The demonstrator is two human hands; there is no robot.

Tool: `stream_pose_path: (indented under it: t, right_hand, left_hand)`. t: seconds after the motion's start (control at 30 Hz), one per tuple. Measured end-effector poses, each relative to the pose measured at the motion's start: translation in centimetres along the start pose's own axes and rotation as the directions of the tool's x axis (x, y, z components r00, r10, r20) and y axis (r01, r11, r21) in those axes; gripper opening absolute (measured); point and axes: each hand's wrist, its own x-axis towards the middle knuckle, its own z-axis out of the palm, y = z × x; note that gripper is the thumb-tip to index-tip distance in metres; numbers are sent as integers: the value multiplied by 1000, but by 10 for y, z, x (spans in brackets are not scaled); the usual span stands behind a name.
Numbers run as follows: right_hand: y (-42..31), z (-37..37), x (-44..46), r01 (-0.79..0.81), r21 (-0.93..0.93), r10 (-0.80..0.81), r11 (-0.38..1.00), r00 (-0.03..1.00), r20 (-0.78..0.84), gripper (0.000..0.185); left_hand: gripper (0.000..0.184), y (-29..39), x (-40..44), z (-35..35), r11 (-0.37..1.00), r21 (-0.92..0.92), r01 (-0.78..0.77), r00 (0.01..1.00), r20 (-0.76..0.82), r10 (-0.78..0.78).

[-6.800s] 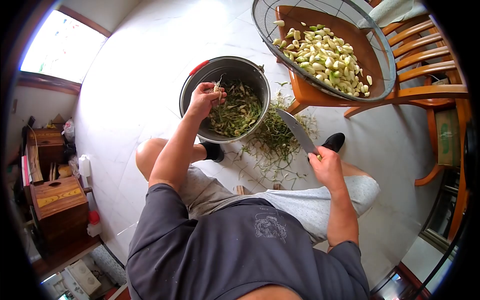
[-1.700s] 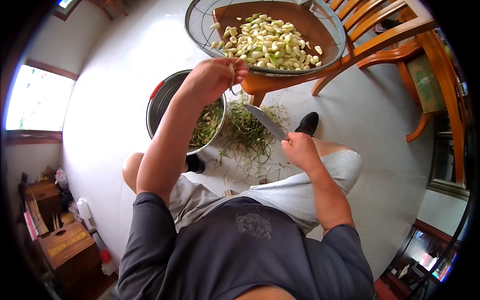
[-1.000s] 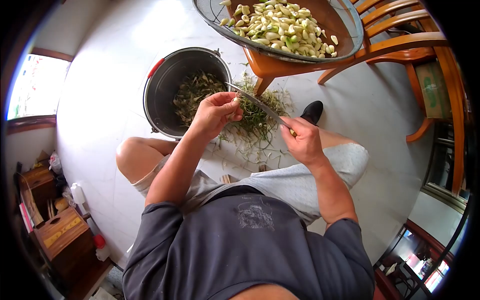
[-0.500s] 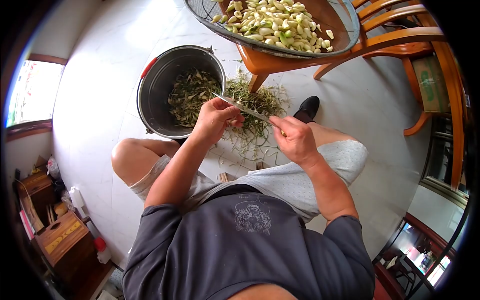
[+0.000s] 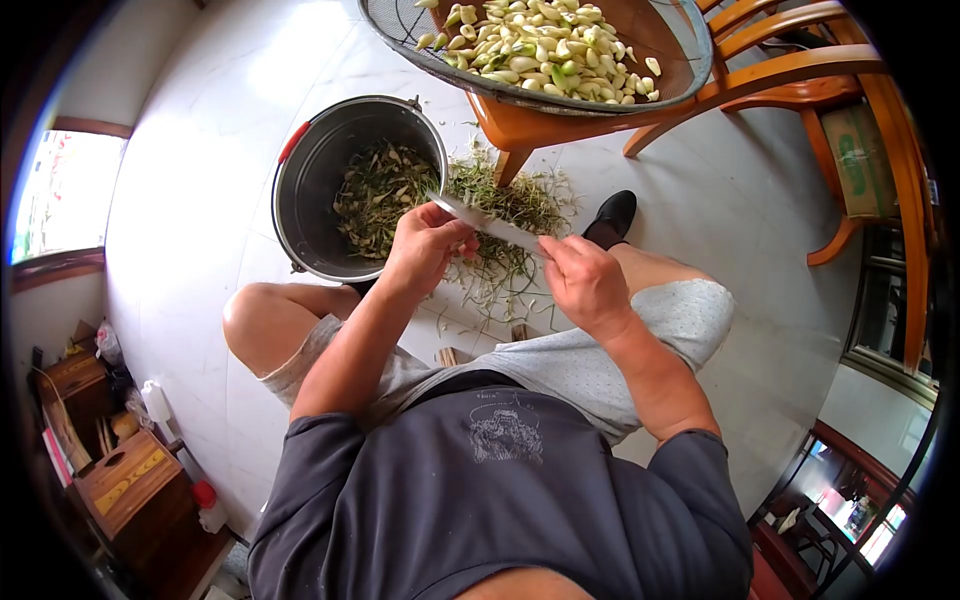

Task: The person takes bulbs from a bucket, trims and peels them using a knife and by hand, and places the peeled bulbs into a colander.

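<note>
Near bucket (image 5: 309, 195), knife (image 5: 500, 229), illegible shirt print (image 5: 506, 434)

The site appeared to be a home interior, indicated by the tiled floor (image 5: 200, 220), wooden chair (image 5: 800, 76) and window (image 5: 68, 190).

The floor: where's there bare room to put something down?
Bare floor lies between the bucket and the wall on the left, and between the right shoe and the cardboard box. It's crowded between bucket and shoe: green scraps lie there, with the left hand and knife above.
</note>
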Motion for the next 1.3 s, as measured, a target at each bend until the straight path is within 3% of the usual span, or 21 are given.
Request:
stream_pose_path:
  t: [0.1,0.2,0.33,0.5,0.77,1.03,1.3]
  right_hand:
    - [33,10,-5,-219,-110,231,969,967,109,13]
    - [37,4,-5,-301,-47,304,952,950,75,13]
    - [20,-6,5,-366,125,356,922,930,94,16]
    - [12,-5,11,-354,274,348,894,935,74,16]
    - [-1,-5,7,-218,437,250,873,968,-16,17]
    - [3,6,2,-182,327,182,927,983,31,19]
    - [5,11,-1,-153,141,151,978,988,28,16]
  left_hand:
    - [15,10,-2,3,1000,-24,12,998,57,-11]
    - [17,15,-4,11,988,-150,-21,996,88,35]
    - [13,16,-5,15,983,-182,6,999,49,3]
    - [13,4,7,-11,968,-227,-105,991,54,121]
    - [13,-2,7,-9,969,-109,-220,964,-174,200]
    - [13,-11,8,6,976,-63,-210,947,-261,187]
    - [13,-10,6,9,982,-8,-189,954,-238,182]
